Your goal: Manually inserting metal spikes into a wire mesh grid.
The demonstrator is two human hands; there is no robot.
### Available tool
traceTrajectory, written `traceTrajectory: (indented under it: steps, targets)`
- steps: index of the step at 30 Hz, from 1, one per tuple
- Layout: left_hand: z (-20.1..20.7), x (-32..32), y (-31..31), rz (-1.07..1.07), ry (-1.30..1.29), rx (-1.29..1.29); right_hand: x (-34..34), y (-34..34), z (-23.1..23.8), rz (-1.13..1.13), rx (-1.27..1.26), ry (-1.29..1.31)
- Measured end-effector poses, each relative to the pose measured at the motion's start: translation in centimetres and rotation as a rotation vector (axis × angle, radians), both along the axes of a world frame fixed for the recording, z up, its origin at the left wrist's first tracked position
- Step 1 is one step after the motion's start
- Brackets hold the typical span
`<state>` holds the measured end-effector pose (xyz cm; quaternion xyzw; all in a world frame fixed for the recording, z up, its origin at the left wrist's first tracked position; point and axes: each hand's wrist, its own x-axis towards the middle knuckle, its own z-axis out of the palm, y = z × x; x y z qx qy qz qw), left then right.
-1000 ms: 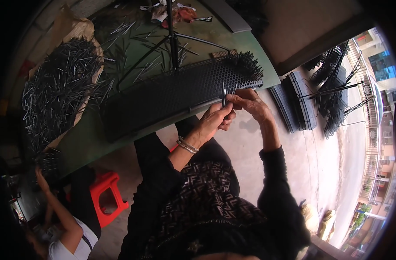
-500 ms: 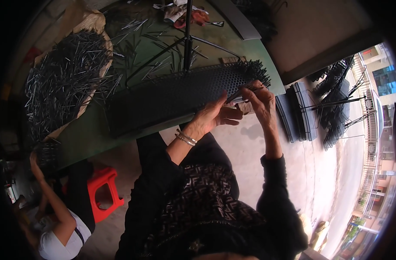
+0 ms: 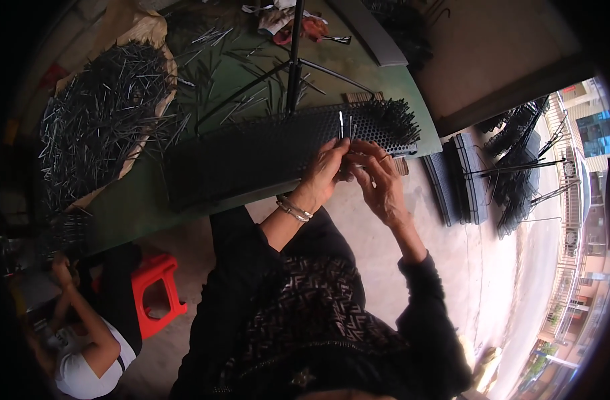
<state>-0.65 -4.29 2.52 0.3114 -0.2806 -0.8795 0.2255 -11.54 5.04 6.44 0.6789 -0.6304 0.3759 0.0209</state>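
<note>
Pinched between thumb and fingers, a few thin metal rods [image 3: 341,125] stand up out of my left hand [image 3: 323,172]. My right hand [image 3: 379,179] meets it from the right, its bent fingers closed around the lower ends of the rods, which are mostly hidden. Both hands are over the near edge of a long dark perforated panel [image 3: 251,143] with rows of small holes. At the panel's right end a dense cluster of dark rods [image 3: 399,120] stands upright in the holes.
The panel lies on a green table [image 3: 128,223]. A paper-lined heap of loose rods [image 3: 105,110] is on the left, with a black metal stand [image 3: 295,73] behind the panel. A red stool [image 3: 159,293] and a co-worker [image 3: 95,353] are at lower left. Finished-looking dark racks [image 3: 468,177] stand right.
My right hand has moved left and down from the rod cluster to my left hand. The rods in my left hand now point up. The co-worker's arm has drawn lower.
</note>
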Motion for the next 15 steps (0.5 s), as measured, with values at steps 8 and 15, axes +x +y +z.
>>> traceTrajectory:
  steps: [8, 15]
  targets:
    - [0.4, 0.2, 1.6, -0.003, -0.033, -0.235, -3.5, -2.1, 0.3, -0.129, 0.473, -0.718]
    - [0.0, 0.6, 1.7, 0.005, -0.125, -0.33, -3.4, -2.4, 1.1, -0.1, 0.434, -0.883]
